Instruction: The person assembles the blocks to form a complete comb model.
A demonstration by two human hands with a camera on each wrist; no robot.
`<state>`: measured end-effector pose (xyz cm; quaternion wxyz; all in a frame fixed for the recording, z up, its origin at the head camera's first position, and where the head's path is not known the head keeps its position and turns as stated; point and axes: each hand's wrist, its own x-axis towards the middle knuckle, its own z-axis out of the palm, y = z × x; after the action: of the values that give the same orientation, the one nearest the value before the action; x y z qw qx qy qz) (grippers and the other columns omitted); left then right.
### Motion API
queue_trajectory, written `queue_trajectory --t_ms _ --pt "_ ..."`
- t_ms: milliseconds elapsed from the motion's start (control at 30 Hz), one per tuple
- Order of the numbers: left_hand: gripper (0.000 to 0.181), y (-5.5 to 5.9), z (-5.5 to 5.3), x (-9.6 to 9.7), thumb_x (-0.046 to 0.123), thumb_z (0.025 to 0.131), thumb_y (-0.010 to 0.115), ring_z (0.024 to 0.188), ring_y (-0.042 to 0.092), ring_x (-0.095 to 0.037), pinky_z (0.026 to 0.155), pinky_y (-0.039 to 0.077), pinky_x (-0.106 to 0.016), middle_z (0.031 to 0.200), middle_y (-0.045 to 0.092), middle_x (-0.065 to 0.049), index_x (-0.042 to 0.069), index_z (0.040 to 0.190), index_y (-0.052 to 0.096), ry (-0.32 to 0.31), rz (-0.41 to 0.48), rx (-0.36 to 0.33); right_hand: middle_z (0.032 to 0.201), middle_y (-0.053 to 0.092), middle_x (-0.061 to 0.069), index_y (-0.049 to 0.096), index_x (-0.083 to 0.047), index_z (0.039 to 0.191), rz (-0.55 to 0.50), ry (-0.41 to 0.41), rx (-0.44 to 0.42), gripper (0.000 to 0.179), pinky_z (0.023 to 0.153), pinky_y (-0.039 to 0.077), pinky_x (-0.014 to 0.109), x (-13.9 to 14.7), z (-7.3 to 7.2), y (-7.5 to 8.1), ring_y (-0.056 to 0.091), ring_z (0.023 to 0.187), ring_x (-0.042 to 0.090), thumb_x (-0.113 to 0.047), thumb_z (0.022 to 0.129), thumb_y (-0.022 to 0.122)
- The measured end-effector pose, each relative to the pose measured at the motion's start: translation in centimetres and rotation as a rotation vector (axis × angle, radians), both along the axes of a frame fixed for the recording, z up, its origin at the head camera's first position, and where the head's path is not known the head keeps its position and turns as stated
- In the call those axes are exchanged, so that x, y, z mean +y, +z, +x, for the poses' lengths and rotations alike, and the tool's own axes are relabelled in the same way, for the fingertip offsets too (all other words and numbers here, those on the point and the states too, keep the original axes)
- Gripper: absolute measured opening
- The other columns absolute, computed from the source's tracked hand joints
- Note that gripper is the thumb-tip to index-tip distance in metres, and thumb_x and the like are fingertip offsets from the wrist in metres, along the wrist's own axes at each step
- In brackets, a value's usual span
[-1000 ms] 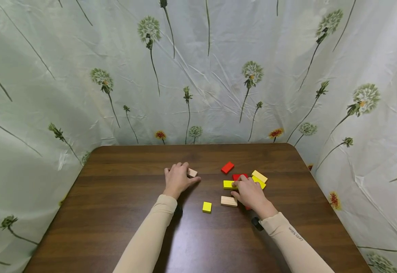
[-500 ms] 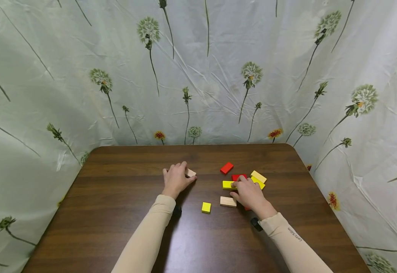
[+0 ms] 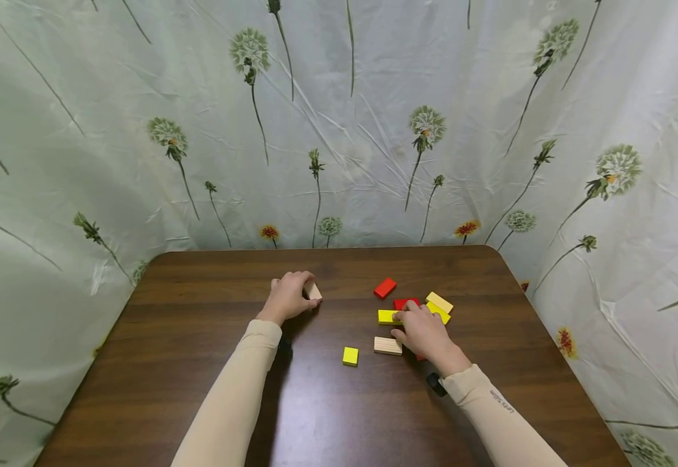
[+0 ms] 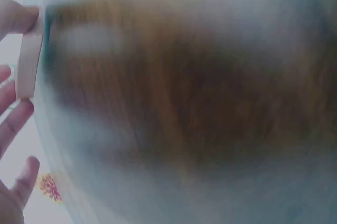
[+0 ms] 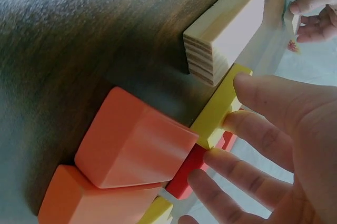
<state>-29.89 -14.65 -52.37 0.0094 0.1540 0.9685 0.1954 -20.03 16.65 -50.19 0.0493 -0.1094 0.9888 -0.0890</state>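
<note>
My left hand (image 3: 286, 298) pinches a pale wooden block (image 3: 313, 291) between thumb and fingertips, left of the other blocks. In the left wrist view that block (image 4: 29, 68) stands on edge between the thumb and fingers. To the right, my right hand (image 3: 426, 332) rests over a group of blocks, its fingertips touching a yellow block (image 3: 385, 317). Seen from the right wrist, its fingers are loosely extended at the yellow block (image 5: 216, 108), with a red block (image 5: 187, 174) beside it. A second pale wooden block (image 3: 388, 346) lies just in front.
A red block (image 3: 384, 288) lies farther back; a light yellow block (image 3: 439, 302) and another yellow block (image 3: 439, 312) lie right of my right hand. A small yellow block (image 3: 350, 356) sits nearer on the brown table (image 3: 210, 285). Orange-red blocks (image 5: 142, 139) lie below my right wrist.
My left hand has moved left with the pale wooden block, which is now tilted more upright in its grip. My right hand has stayed over the group of blocks.
</note>
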Motion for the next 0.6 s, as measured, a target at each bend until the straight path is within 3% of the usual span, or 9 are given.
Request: queue_trajectory --t_ms 200,400,600 --pt "0.061 -0.1 -0.8 -0.7 0.027 0.092 0.088 0.129 0.062 -0.039 0.107 0.048 -0.064 0.14 0.071 -0.013 0.012 0.146 0.065 -0.093 0.054 -0.049 0.126 0.067 0.014 0.081 -0.01 0.123 0.002 -0.001 0.0 0.031 0.089 0.055 0.059 0.0 0.0 0.0 0.062 0.106 0.036 -0.027 0.096 0.082" --pt "0.061 -0.1 -1.3 -1.1 0.023 0.093 0.086 0.135 0.059 -0.042 0.113 0.045 -0.069 0.144 0.068 -0.015 0.012 0.148 0.064 -0.121 0.09 -0.094 0.126 0.067 0.014 0.081 -0.01 0.123 0.004 0.0 0.002 0.031 0.089 0.055 0.06 0.0 0.0 -0.1 0.062 0.107 0.038 -0.027 0.096 0.082" --pt "0.062 -0.7 -1.7 -1.8 0.022 0.094 0.084 0.138 0.059 -0.04 0.115 0.049 -0.059 0.151 0.064 -0.017 0.009 0.15 0.061 -0.141 0.159 -0.131 0.125 0.067 0.014 0.081 -0.01 0.123 0.002 -0.001 0.001 0.033 0.089 0.055 0.06 0.0 0.1 0.0 0.062 0.107 0.037 -0.027 0.096 0.083"
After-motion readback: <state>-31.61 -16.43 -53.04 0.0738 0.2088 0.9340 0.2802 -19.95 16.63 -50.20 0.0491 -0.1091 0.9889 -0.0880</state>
